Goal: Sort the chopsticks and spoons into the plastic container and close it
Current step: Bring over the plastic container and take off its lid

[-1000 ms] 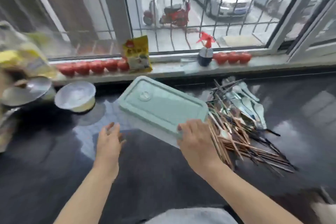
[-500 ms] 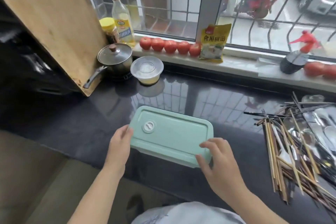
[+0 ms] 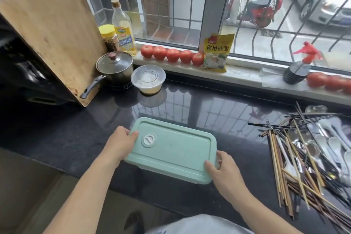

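Your left hand (image 3: 119,143) grips the left short end of the plastic container (image 3: 171,150), thumb curled onto the edge of its mint-green lid (image 3: 176,148) and the other fingers hidden under the rim. Your right hand (image 3: 226,173) holds the container's lower right corner, thumb lying on top of the lid and the fingers wrapped round the side. The container sits at the lower centre of the frame on the dark countertop (image 3: 209,112), with the lid seated on it; a round white vent knob (image 3: 148,140) shows near the lid's left end, just beside your left thumb.

To the right, well apart from the container, lies a loose heap at the right edge of the frame: chopsticks (image 3: 296,173) of wood and dark material crossing one another, with spoons (image 3: 330,144), white and metal, mixed among them.

Farther out, in the upper left of the frame, a wooden cutting board (image 3: 49,30) leans tilted, with a lidded steel pot (image 3: 114,66) in front of it and a round clear tub (image 3: 148,79) just beside the pot. On the windowsill stand an oil bottle (image 3: 123,26), a yellow-capped jar (image 3: 109,37), a row of tomatoes (image 3: 171,55), a yellow packet (image 3: 216,52) and, at the far right, a spray bottle (image 3: 298,64) with a red trigger.
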Available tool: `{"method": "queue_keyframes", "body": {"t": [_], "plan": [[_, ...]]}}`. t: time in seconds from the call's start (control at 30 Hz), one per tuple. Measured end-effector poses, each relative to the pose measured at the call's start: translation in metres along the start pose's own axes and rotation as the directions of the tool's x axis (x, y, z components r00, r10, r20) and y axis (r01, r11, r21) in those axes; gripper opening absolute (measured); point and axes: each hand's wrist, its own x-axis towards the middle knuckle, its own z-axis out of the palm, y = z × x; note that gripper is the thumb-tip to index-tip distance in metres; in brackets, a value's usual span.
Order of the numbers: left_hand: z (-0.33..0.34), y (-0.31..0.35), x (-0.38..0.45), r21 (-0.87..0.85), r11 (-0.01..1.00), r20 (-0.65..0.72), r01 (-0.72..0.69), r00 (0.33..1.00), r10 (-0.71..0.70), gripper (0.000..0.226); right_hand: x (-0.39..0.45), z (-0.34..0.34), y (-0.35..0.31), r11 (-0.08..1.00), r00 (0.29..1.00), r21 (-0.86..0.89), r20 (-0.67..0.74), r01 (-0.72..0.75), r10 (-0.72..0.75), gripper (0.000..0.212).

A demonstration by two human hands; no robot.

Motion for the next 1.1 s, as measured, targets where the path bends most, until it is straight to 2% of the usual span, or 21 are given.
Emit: {"method": "queue_keyframes", "body": {"t": [0.07,0.13,0.17,0.23,0.3,0.37,0.43,0.5,0.53,0.6,0.63,0.67,0.7,0.77,0.8,0.83,0.9,0.97,1.03,1.1], "plan": [[-0.003,0.01,-0.008,0.055,0.997,-0.064,-0.048,0.997,0.051,0.027,0.002,-0.003,-0.004,0.999,0.999,0.016,0.025,-0.03,0.03,0.033],[-0.008,0.024,-0.02,0.019,0.988,-0.191,-0.153,0.969,0.154,0.023,0.005,-0.009,-0.008,0.99,0.997,0.112,0.012,-0.08,0.079,0.027],[-0.011,0.033,-0.028,-0.055,0.973,-0.224,-0.225,0.952,0.208,0.02,0.006,-0.014,-0.01,0.978,0.996,0.19,-0.014,-0.087,0.091,0.025],[-0.013,0.051,-0.038,-0.268,0.895,-0.205,-0.358,0.928,0.31,0.014,0.011,-0.03,-0.017,0.909,0.992,0.406,-0.042,-0.094,0.121,0.018],[-0.009,0.062,-0.037,-0.347,0.847,-0.162,-0.403,0.915,0.369,0.01,0.018,-0.052,-0.027,0.767,0.994,0.634,0.024,-0.095,0.103,0.014],[-0.002,0.063,-0.031,-0.267,0.879,-0.158,-0.395,0.918,0.365,0.016,0.027,-0.076,-0.033,0.632,0.998,0.772,0.056,-0.065,0.035,0.015],[0.008,0.049,-0.026,-0.024,0.936,-0.214,-0.352,0.916,0.339,0.031,0.039,-0.095,-0.028,0.582,0.996,0.81,-0.084,0.072,-0.006,0.019],[0.02,0.025,-0.034,0.247,0.929,-0.26,-0.276,0.905,0.338,0.042,0.052,-0.107,-0.011,0.643,0.967,0.735,-0.252,0.215,-0.035,0.026],[0.028,0.013,-0.041,0.299,0.922,-0.26,-0.244,0.909,0.325,0.046,0.058,-0.109,0.0,0.73,0.949,0.634,-0.309,0.254,-0.061,0.028],[0.041,-0.012,-0.053,0.253,0.953,-0.222,-0.167,0.949,0.226,0.054,0.069,-0.104,0.026,0.923,0.917,0.273,-0.363,0.272,-0.163,0.024],[0.047,-0.023,-0.056,0.189,0.974,-0.184,-0.126,0.97,0.161,0.055,0.075,-0.098,0.04,0.962,0.897,0.032,-0.37,0.27,-0.24,0.021],[0.052,-0.031,-0.058,0.121,0.988,-0.137,-0.091,0.985,0.107,0.054,0.08,-0.091,0.053,0.933,0.87,-0.213,-0.348,0.291,-0.351,0.022],[0.055,-0.036,-0.059,0.05,0.996,-0.095,-0.075,0.992,0.079,0.051,0.084,-0.084,0.065,0.845,0.847,-0.411,-0.253,0.342,-0.467,0.027],[0.056,-0.042,-0.059,-0.041,0.995,-0.063,-0.091,0.994,0.089,0.046,0.094,-0.069,0.094,0.59,0.795,-0.637,0.061,0.497,-0.604,0.041],[0.054,-0.043,-0.058,-0.048,0.994,-0.07,-0.1,0.993,0.096,0.045,0.101,-0.063,0.109,0.482,0.772,-0.686,0.185,0.545,-0.608,0.046],[0.051,-0.043,-0.056,-0.043,0.994,-0.083,-0.099,0.992,0.095,0.046,0.106,-0.06,0.117,0.416,0.772,-0.717,0.266,0.559,-0.578,0.05],[0.043,-0.044,-0.051,-0.03,0.996,-0.097,-0.085,0.992,0.082,0.05,0.112,-0.054,0.118,0.378,0.806,-0.749,0.341,0.544,-0.483,0.055],[0.038,-0.042,-0.048,-0.023,0.997,-0.094,-0.079,0.993,0.077,0.052,0.116,-0.047,0.107,0.313,0.799,-0.761,0.417,0.568,-0.434,0.047],[0.035,-0.04,-0.049,-0.046,0.996,-0.096,-0.075,0.993,0.07,0.051,0.123,-0.031,0.093,0.233,0.723,-0.71,0.534,0.665,-0.438,0.036],[0.033,-0.038,-0.049,-0.074,0.994,-0.092,-0.08,0.993,0.073,0.051,0.13,-0.012,0.079,0.21,0.658,-0.65,0.586,0.73,-0.473,0.041]]}}
